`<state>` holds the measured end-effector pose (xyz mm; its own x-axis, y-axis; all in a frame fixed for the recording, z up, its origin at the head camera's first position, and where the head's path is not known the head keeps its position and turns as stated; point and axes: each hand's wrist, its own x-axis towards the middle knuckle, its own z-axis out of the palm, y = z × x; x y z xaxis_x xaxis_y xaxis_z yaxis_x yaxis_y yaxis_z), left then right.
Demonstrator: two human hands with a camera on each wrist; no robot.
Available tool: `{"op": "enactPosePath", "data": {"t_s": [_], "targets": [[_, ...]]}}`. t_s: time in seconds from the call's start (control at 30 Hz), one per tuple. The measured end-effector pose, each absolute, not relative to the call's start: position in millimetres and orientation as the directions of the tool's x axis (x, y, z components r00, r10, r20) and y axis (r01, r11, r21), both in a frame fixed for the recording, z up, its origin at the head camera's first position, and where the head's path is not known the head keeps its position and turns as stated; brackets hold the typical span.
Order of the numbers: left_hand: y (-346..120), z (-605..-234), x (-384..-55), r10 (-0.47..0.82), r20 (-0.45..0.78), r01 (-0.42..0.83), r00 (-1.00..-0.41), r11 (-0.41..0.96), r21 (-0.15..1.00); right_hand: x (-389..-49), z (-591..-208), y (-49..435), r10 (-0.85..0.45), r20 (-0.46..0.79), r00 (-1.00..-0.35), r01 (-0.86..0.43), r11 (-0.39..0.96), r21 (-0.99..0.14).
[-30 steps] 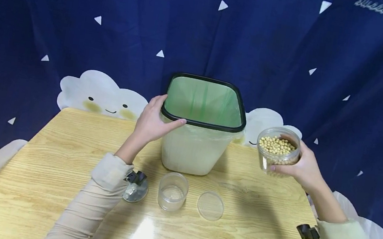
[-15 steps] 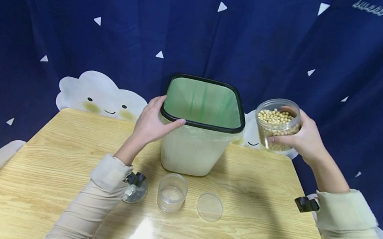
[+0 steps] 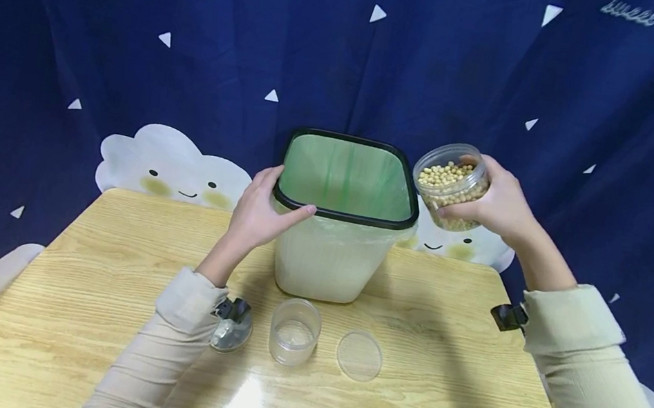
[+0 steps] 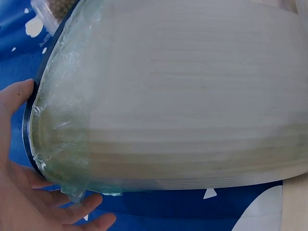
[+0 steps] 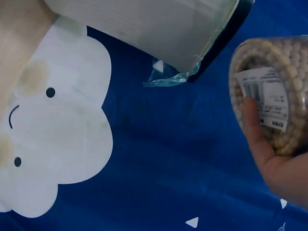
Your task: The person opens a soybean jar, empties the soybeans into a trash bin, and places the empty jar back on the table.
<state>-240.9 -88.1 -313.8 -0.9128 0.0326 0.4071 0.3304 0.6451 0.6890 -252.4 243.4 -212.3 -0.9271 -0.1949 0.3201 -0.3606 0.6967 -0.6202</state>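
A pale trash can with a black rim and a green bag liner stands upright on the table. My left hand holds its left corner, thumb along the front of the rim and fingers down the side. In the left wrist view the liner's crinkled edge hangs over near those fingers. My right hand grips a clear plastic jar of round yellowish beans, raised beside the can's right rim and tilted toward it. The right wrist view shows a white barcode label on the jar's base, a finger across it.
On the table, in front of the can, are a clear plastic cup and a flat clear lid. A round silvery lid lies partly under my left wrist. A dark blue curtain hangs behind.
My right hand has lifted the jar and carried it left to the can's rim, tipping it more toward the can. The left hand keeps its hold, and the can stays put.
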Motion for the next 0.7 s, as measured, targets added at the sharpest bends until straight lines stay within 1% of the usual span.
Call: {"op": "enactPosePath", "data": {"t_s": [0.13, 0.27, 0.57, 0.7], "targets": [[-88.1, -315.1, -241.5, 0.03, 0.419, 0.34, -0.907, 0.637, 0.692, -261.3, -208.6, 235.5, -0.216, 0.329, -0.919, -0.363, 0.788, -0.497], [-87.7, -316.4, -241.8, 0.026, 0.42, 0.339, -0.907, 0.636, 0.693, -269.8, -202.9, 227.0, -0.261, 0.347, -0.901, -0.385, 0.849, -0.361], [-86.9, -317.0, -241.2, 0.02, 0.424, 0.339, -0.906, 0.633, 0.696, -282.0, -186.4, 212.1, -0.355, 0.312, -0.881, -0.403, 0.909, -0.105], [-86.0, -316.5, -240.5, 0.019, 0.424, 0.339, -0.906, 0.633, 0.696, -284.0, -182.1, 209.0, -0.388, 0.302, -0.871, -0.414, 0.91, -0.024]]}}
